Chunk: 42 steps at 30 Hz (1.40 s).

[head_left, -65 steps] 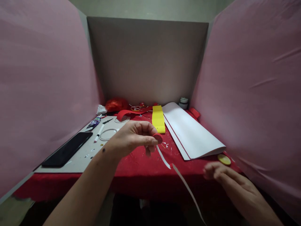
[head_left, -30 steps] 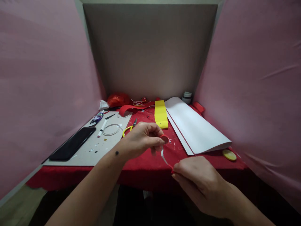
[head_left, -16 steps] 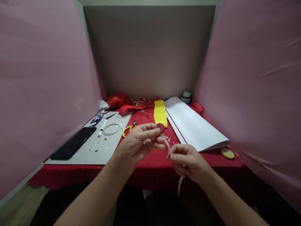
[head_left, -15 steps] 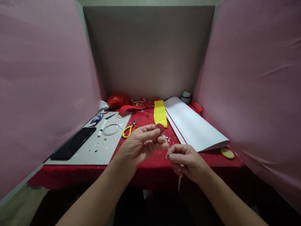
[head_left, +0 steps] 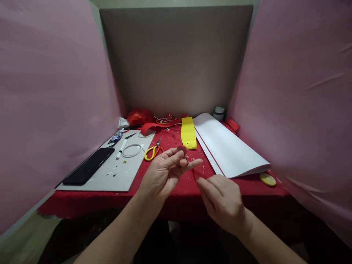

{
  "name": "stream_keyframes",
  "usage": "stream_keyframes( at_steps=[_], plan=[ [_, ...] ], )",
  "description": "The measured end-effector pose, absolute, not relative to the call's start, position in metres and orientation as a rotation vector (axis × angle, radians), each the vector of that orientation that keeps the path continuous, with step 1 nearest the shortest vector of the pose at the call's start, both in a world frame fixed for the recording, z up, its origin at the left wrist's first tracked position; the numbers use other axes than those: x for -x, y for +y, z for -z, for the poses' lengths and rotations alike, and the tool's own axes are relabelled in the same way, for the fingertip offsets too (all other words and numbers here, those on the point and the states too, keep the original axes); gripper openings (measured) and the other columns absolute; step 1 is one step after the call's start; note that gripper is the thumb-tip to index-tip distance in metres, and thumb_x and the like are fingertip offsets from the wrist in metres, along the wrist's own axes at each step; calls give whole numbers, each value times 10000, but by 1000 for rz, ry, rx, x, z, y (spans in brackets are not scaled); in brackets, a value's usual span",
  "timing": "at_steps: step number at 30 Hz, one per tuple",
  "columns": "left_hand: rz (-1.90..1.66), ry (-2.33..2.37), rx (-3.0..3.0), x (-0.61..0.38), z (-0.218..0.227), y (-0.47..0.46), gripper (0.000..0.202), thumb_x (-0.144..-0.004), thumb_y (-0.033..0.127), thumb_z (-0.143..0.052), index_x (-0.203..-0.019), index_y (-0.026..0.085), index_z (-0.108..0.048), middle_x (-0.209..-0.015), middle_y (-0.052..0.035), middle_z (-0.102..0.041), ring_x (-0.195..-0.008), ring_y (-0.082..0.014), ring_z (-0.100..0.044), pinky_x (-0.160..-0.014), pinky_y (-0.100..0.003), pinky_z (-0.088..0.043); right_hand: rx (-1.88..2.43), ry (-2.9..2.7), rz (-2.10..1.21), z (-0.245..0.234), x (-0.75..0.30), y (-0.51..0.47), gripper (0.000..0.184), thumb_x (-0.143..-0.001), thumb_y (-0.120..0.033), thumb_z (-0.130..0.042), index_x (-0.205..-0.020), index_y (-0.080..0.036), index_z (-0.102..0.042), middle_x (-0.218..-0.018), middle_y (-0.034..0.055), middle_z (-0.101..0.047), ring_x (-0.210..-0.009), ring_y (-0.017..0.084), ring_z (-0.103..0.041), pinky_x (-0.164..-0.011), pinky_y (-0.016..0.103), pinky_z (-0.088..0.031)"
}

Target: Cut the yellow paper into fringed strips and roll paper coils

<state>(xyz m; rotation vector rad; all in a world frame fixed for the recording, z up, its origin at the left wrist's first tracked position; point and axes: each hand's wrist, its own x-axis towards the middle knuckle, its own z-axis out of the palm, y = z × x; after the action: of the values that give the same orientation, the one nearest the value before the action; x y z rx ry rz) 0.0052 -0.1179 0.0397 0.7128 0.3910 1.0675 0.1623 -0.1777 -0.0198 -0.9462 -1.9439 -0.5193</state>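
Pinched between the thumb and fingers of my left hand [head_left: 161, 172] is a small round red ridged coil [head_left: 182, 149], held over the front part of the red cloth. One finger of that hand stretches out to the right. My right hand [head_left: 221, 196] is just to the right and a little lower, back of the hand up, fingertips pressed together. Whatever lies between those fingertips is hidden. Beyond the left hand lie scissors [head_left: 150, 153] with yellow and red handles and a yellow corrugated strip [head_left: 188, 132].
On a grey board [head_left: 125, 181] at left lie a black phone [head_left: 89, 167], a white pen [head_left: 121, 149] and a ring of pale cord [head_left: 131, 156]. Folded white sheets [head_left: 228, 146], a yellow disc [head_left: 267, 179] and a jar [head_left: 219, 113] are at right. A red strip [head_left: 156, 125] curves behind.
My right hand has turned over, palm down, and moved slightly away from the left. The pale strip seen between the hands earlier no longer shows. The left hand has shifted slightly.
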Motion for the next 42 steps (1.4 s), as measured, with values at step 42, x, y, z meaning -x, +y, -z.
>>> stream_keyframes(
  at_steps=[42],
  plan=[
    [-738, 794, -1539, 3, -64, -26, 133, -693, 170, -661, -734, 122, -545, -508, 22, -576, -372, -46, -455, -318, -138, -329, 651, -1106, -1953, -31, -176, -47, 159, -747, -234, -647, -771, -79, -626, -642, 31, -644, -421, 124, -613, -322, 181, -459]
  ],
)
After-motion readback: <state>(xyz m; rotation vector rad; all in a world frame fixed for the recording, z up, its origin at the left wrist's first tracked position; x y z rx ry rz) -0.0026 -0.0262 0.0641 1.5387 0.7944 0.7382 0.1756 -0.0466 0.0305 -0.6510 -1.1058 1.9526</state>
